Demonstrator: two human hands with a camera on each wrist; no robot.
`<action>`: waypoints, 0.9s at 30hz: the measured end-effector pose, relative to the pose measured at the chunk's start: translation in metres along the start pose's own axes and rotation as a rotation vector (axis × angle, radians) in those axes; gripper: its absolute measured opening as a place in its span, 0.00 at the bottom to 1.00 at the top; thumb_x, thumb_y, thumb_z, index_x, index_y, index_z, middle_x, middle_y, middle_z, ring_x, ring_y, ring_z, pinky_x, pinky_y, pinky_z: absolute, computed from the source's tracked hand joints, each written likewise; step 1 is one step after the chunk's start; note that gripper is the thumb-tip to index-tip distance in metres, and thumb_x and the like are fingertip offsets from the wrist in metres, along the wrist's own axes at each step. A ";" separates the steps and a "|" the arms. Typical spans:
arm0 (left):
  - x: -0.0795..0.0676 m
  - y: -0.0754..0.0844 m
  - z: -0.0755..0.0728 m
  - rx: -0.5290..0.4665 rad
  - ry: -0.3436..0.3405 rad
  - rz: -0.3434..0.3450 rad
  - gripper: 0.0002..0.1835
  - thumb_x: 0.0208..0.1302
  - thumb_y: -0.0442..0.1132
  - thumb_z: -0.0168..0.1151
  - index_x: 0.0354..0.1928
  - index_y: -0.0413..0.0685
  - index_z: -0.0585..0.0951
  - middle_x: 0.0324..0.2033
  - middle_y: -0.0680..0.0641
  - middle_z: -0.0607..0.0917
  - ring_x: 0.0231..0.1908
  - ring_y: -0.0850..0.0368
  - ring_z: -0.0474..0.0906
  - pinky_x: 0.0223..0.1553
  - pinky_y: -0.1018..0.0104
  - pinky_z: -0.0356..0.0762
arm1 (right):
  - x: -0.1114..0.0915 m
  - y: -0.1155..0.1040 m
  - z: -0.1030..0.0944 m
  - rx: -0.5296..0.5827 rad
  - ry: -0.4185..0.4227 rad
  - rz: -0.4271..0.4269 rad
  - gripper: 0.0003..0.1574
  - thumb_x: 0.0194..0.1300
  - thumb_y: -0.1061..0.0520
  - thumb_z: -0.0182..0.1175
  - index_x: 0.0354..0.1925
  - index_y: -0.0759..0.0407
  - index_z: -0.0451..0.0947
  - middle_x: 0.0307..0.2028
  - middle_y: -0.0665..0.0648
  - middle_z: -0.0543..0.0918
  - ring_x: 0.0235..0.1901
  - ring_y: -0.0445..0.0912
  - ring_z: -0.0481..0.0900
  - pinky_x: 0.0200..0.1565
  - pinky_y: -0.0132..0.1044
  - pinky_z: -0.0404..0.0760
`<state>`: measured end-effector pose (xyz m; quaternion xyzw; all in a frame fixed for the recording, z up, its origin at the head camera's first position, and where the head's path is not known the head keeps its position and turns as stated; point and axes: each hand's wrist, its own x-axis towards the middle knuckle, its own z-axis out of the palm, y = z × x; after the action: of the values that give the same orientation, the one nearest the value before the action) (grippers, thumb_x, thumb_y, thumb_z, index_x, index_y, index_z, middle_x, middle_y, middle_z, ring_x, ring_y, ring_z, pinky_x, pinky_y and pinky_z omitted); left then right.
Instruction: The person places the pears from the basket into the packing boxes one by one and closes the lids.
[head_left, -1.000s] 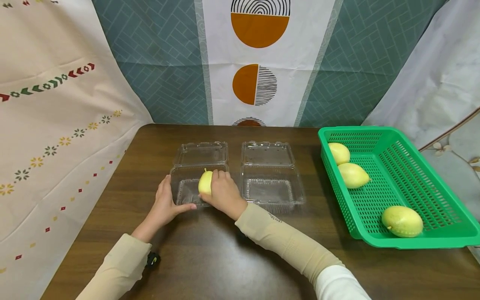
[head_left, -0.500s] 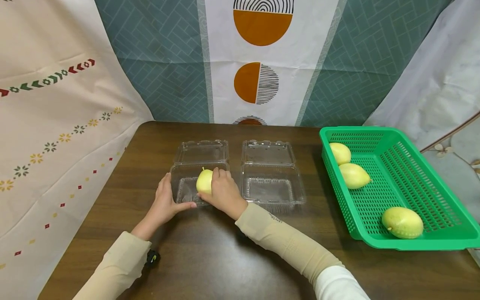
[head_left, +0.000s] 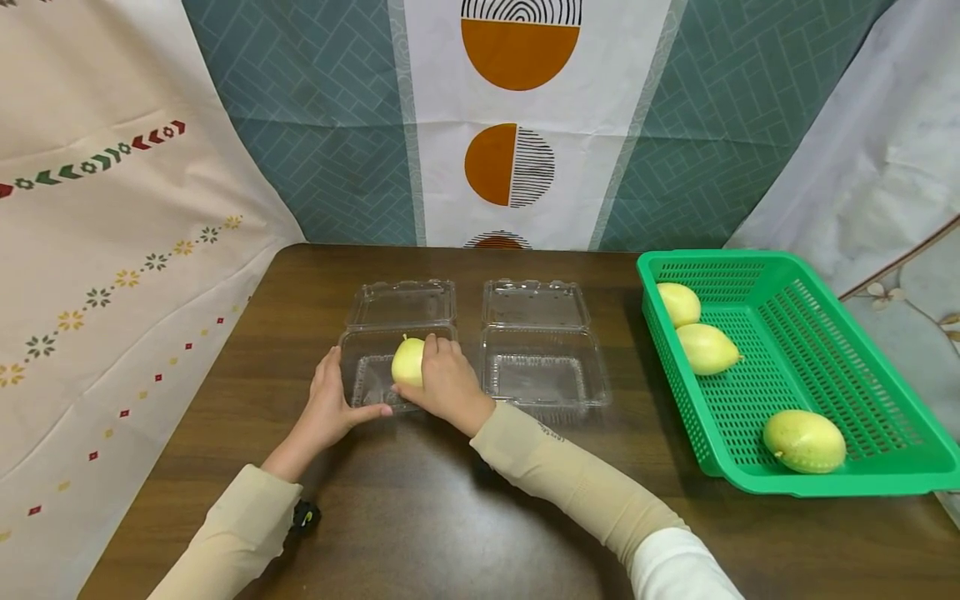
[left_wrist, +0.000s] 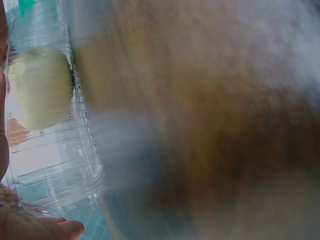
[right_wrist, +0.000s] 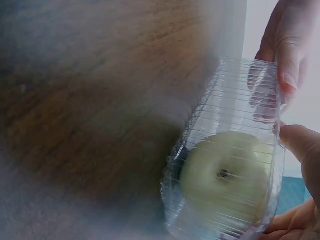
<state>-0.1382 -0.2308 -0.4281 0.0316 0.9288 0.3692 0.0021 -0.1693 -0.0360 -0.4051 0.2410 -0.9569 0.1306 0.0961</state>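
Note:
A yellow melon (head_left: 407, 362) with a short stem sits in the base of the left clear plastic clamshell box (head_left: 367, 354), towards its right side. My right hand (head_left: 448, 385) holds this melon from the right, thumb in front and fingers over its far side. My left hand (head_left: 330, 400) rests at the box's front left corner, fingers straight along the left wall and thumb along the front edge. Through the clear wall in the right wrist view, the melon's blossom end (right_wrist: 223, 173) shows. In the left wrist view, the box wall (left_wrist: 55, 170) stands beside my left fingers.
A second clamshell box (head_left: 543, 367) lies with its lid back, just right of the first. On the right, a green plastic basket (head_left: 832, 483) holds more melons: two (head_left: 707, 349) along its left wall and one (head_left: 805, 442) near the front. Wooden table (head_left: 420, 517) lies underneath.
My right hand has shifted the melon slightly left within the left box, its stem leaning a little further left. My left hand has stayed at the box corner.

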 end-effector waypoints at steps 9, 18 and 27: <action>0.000 -0.001 0.000 0.008 0.011 0.010 0.68 0.41 0.51 0.79 0.69 0.22 0.42 0.68 0.21 0.45 0.67 0.23 0.43 0.64 0.32 0.48 | 0.001 -0.001 -0.006 0.074 -0.081 0.044 0.56 0.55 0.31 0.64 0.61 0.76 0.64 0.49 0.66 0.78 0.45 0.53 0.76 0.39 0.39 0.83; -0.001 0.000 -0.001 0.017 -0.010 -0.005 0.68 0.43 0.52 0.78 0.69 0.22 0.40 0.68 0.21 0.44 0.67 0.23 0.42 0.63 0.31 0.49 | 0.002 -0.001 -0.010 0.146 -0.156 0.083 0.59 0.54 0.32 0.64 0.65 0.74 0.59 0.56 0.67 0.74 0.52 0.54 0.75 0.42 0.41 0.83; -0.001 0.000 0.000 0.024 -0.005 0.000 0.68 0.43 0.51 0.78 0.69 0.22 0.40 0.67 0.20 0.44 0.67 0.23 0.42 0.64 0.32 0.50 | 0.000 -0.001 -0.017 0.148 -0.131 0.053 0.58 0.55 0.33 0.64 0.66 0.72 0.60 0.59 0.66 0.74 0.55 0.55 0.75 0.51 0.43 0.79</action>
<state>-0.1368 -0.2312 -0.4280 0.0324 0.9331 0.3581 0.0040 -0.1664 -0.0319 -0.3891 0.2299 -0.9549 0.1876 0.0118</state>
